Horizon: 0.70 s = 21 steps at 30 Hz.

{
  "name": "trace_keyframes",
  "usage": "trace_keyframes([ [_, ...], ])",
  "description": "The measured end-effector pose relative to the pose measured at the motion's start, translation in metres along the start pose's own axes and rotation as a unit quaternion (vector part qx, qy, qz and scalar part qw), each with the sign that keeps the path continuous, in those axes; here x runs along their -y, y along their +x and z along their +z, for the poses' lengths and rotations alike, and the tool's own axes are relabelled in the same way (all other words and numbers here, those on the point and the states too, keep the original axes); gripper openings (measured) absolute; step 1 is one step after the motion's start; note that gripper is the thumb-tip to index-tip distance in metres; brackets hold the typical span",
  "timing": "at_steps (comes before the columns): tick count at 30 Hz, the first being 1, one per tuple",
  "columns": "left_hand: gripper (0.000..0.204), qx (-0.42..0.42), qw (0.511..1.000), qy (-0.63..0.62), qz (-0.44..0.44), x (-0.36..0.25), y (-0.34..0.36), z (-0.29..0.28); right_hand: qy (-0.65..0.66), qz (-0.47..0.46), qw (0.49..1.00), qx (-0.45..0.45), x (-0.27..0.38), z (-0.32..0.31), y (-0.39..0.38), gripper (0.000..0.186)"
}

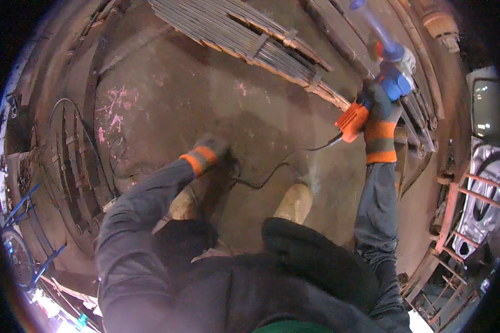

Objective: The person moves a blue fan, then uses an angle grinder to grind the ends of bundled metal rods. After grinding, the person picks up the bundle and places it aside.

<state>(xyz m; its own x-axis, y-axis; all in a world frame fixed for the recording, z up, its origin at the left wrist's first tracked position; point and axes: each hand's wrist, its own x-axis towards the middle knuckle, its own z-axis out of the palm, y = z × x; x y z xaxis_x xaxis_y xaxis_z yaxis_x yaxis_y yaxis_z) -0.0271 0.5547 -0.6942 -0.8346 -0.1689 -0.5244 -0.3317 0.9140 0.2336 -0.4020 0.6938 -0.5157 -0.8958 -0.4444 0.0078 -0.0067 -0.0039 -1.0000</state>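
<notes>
Right hand [379, 99] is wrapped round an orange-and-blue power tool [352, 120], far right; left hand [218, 145]'s near the cord [312, 149], can't tell its grip. Pink scrawl [116, 121] marks the floor [178, 100], far left.

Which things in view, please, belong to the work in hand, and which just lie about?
Work in hand:
orange-and-blue power tool, in the right hand
its dark cord
long leaf-spring stack, probably

Apparently just lying about:
blue bars, left
reddish ladder-like frame, right
silvery part, far right
</notes>
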Motion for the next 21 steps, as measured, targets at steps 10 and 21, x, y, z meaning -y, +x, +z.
trace_keyframes([
  [10,0.028,0.292,0.948,-0.114,-0.047,0.011,-0.137,0.026,0.063,0.015,0.998,-0.015,-0.036,-0.013,-0.014,0.027],
  [21,0.03,-0.196,0.979,0.02,0.051,-0.008,0.0,-0.055,-0.012,0.038,0.999,-0.037,-0.031,-0.03,-0.035,0.027],
])
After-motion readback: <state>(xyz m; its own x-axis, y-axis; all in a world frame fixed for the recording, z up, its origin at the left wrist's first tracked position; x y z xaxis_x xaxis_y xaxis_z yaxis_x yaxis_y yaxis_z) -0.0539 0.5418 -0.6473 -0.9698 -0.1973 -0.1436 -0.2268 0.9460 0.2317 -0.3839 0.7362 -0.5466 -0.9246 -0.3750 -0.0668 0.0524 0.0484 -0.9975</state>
